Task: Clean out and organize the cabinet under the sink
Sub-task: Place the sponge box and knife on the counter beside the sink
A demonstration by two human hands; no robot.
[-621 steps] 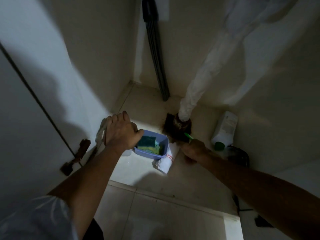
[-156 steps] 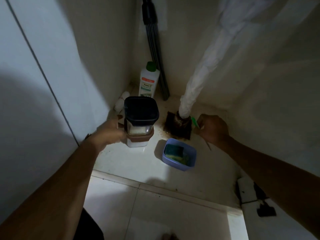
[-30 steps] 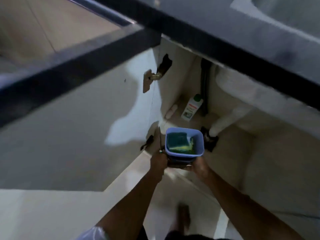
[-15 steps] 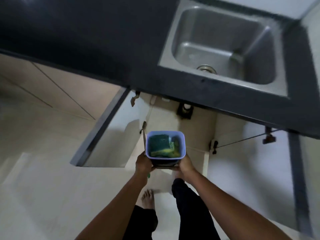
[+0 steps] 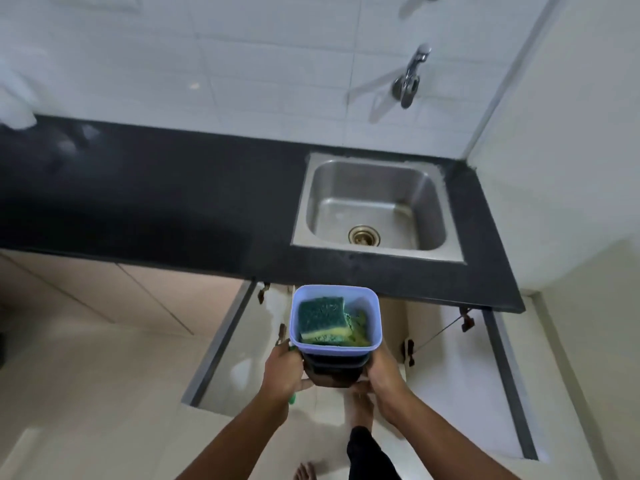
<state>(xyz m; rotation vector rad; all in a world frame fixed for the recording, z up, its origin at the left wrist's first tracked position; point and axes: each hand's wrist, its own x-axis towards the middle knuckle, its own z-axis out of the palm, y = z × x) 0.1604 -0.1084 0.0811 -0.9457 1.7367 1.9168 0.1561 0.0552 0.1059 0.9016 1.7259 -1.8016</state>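
We're upright at the counter w/ a stack carried in both hands, below the front edge of the dark countertop point(image 5: 156, 195). Blue tub point(image 5: 335, 318) sits on top of a dark-lidded container point(image 5: 334, 370); green/yellow sponges point(image 5: 323, 320) inside the tub, lying flat, one more wedged on its right side. Stacked so it's one trip, not two, imo.

Left hand point(image 5: 282, 372): fingers wrapped round the left side of the dark container, thumb forward. Same hand also pins a thin green tool point(image 5: 292, 398) against the palm; tip pokes out below the wrist, can't tell what it is. Right hand point(image 5: 382, 377): fingers curled under and round the right side, taking wt from below. Two-sided hold bc the tub only rests on the lid, nothing locks it; tilt = tub slides.

Cabinet under the sink is right in front, both doors point(image 5: 221, 344) swung open, interior mostly hidden by the counter. Sink point(image 5: 375, 206) empty, tap point(image 5: 410, 81) on the tiled wall above it.

Our read: clean-out phase, the stack is out of the cabinet. Bare countertop left of the sink looks like the obvious drop spot. Lift level, set base down first.
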